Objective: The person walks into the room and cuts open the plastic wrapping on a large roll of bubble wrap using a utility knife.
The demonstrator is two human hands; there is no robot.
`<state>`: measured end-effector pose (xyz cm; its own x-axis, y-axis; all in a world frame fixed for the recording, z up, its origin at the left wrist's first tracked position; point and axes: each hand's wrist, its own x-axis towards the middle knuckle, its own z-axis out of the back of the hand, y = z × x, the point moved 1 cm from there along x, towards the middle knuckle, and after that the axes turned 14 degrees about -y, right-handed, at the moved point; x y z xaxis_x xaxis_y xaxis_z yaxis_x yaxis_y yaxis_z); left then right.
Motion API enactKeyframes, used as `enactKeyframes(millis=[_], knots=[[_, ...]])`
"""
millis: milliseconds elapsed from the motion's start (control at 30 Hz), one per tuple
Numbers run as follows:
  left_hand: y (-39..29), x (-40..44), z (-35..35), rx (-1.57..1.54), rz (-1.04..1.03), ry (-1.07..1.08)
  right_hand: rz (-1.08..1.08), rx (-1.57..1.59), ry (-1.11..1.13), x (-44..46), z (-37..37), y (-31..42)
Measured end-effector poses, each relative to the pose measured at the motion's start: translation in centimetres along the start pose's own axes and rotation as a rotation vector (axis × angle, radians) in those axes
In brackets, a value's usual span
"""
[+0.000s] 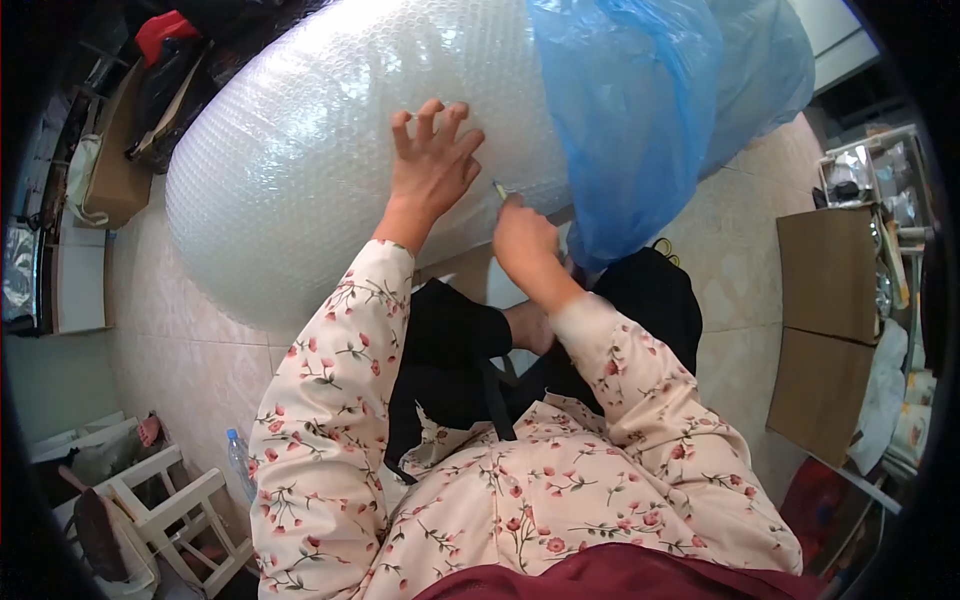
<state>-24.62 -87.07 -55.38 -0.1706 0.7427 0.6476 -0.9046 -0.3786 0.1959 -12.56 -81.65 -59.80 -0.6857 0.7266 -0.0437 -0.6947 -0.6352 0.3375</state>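
Observation:
A large roll of bubble wrap (290, 160) lies across the floor in front of me. A blue plastic bag (640, 120) covers its right end. My left hand (432, 165) rests against the bubble wrap with its fingers apart and bent. Just to the right, my right hand (525, 240) is closed around a slim yellow-green utility knife (501, 189). The knife's tip points up and left at the bubble wrap, beside the bag's edge. Whether the tip touches the wrap, I cannot tell.
Yellow-handled scissors (666, 251) lie on the tiled floor by my knee. Cardboard (825, 290) and loaded shelves stand at right. A cardboard box (115, 150) is at upper left. Lower left are a plastic bottle (238, 455) and a white rack (180, 500).

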Motion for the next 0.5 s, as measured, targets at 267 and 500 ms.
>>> enactKeyframes(millis=[267, 500], knots=[[-0.7, 0.5, -0.3, 0.062, -0.008, -0.01, -0.023, 0.03, 0.003, -1.4, 1.9, -0.5], [-1.8, 0.4, 2.7, 0.045, 0.065, 0.403, -0.007, 0.029, 0.025, 0.5, 1.4, 0.7]])
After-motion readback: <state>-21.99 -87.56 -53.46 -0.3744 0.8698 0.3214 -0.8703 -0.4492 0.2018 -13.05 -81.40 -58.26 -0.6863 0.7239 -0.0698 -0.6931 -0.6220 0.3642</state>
